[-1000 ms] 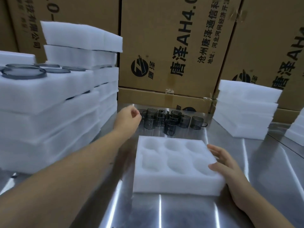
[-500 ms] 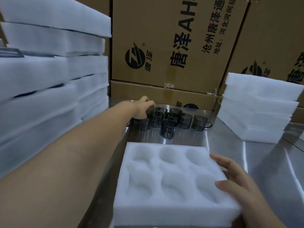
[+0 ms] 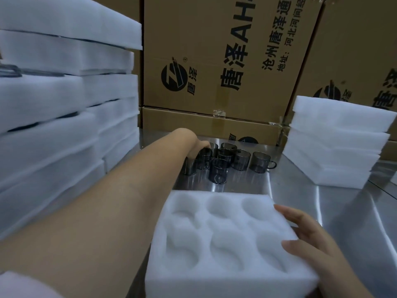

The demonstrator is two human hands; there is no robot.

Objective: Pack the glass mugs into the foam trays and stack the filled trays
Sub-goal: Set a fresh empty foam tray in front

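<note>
The left hand [image 3: 198, 147] sits among the glass mugs [image 3: 219, 172], fingers hidden, grip unclear. The right hand [image 3: 309, 235] rests straight fingers on the foam tray [image 3: 225, 284].

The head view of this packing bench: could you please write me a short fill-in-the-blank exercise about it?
The foam tray has ____ pockets, all empty.
The right hand rests on the tray's ____ edge.
The left hand is at the cluster of glass ____ behind the tray.
Missing: six; right; mugs.
</note>
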